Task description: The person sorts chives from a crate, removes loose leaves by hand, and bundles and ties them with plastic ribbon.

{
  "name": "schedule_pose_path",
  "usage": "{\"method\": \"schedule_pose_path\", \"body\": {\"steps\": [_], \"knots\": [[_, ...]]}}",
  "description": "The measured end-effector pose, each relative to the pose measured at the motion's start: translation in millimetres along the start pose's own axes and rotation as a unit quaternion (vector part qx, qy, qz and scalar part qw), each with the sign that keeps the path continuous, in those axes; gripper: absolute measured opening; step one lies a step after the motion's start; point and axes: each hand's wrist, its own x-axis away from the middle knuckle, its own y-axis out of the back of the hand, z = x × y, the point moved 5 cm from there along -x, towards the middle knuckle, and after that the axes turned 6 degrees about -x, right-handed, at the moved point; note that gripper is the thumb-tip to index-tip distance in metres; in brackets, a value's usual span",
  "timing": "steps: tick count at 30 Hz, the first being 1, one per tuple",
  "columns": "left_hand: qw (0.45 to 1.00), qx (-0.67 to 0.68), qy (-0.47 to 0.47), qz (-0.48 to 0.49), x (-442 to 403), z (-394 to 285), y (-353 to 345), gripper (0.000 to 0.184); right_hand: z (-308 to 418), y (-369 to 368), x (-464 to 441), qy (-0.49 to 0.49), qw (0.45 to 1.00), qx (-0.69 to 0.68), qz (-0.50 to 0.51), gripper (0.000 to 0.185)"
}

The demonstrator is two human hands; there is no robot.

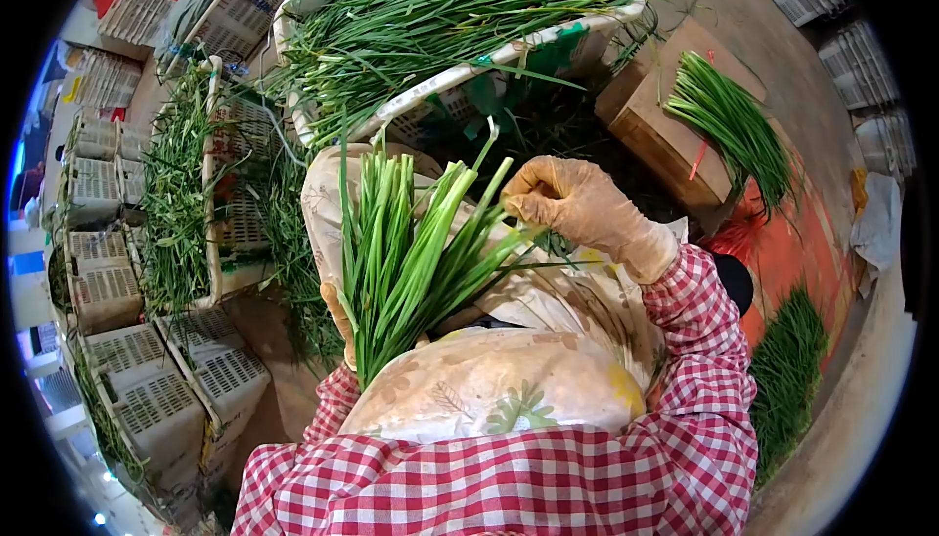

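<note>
A bunch of garlic chives stands fanned out above my lap, pale stem ends up. My left hand, in a tan glove, is closed round its left side; most of the fingers are hidden behind the stalks. At the bunch's right edge, my right hand, in a stained tan glove, has thumb and fingers pinched on a chive stalk. A soiled patterned apron covers my lap.
Ahead, a large white crate is heaped with chives. Loose trimmings fill a crate at left, near stacked crates. At right, a tied chive bundle lies on a cardboard box; more chives lie below.
</note>
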Motion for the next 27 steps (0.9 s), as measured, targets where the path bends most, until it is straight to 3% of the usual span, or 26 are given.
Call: {"method": "schedule_pose_path", "body": {"steps": [4,6,8,10,12,14,16,17,19,22,23,24,26,27], "knots": [[1.000,0.006,0.005,0.006,-2,1,-3,0.087,1,-6,7,-0.009,0.998,-0.057,0.021,0.031],[1.000,0.008,0.008,0.006,-2,1,-3,0.087,-5,-5,5,-0.005,0.997,-0.079,-0.006,0.040],[1.000,0.009,0.010,0.006,-2,1,-4,0.087,1,-6,7,0.032,0.998,-0.035,-0.040,0.032],[1.000,0.013,0.011,0.006,0,2,-5,0.087,17,2,14,0.159,0.968,0.131,-0.141,0.021],[1.000,0.016,0.010,0.004,2,2,-5,0.088,22,28,15,0.125,0.946,0.110,-0.277,0.016],[1.000,0.018,0.010,0.002,3,2,-5,0.088,19,74,19,0.187,0.835,0.306,-0.418,0.015],[1.000,0.022,0.011,0.002,4,2,-4,0.088,14,114,23,0.182,0.729,0.427,-0.503,0.020],[1.000,0.025,0.010,0.003,4,2,-4,0.088,11,117,24,0.182,0.728,0.428,-0.503,0.020],[1.000,0.029,0.011,0.006,4,4,-4,0.088,-2,115,10,0.084,0.826,0.429,-0.357,0.029],[1.000,0.026,0.015,0.006,1,4,-6,0.088,-2,39,-4,0.166,0.942,0.292,-0.018,0.052],[1.000,0.026,0.016,0.005,2,4,-7,0.088,8,17,-2,0.021,0.984,0.176,0.027,0.056],[1.000,0.025,0.017,0.005,2,4,-8,0.088,4,2,-8,0.023,0.978,0.203,0.048,0.055],[1.000,0.025,0.018,0.003,4,3,-8,0.088,0,-16,-11,0.056,0.986,0.141,0.069,0.052],[0.999,0.027,0.018,0.002,4,3,-9,0.088,0,-15,-11,0.046,0.996,0.068,0.044,0.042]]}}
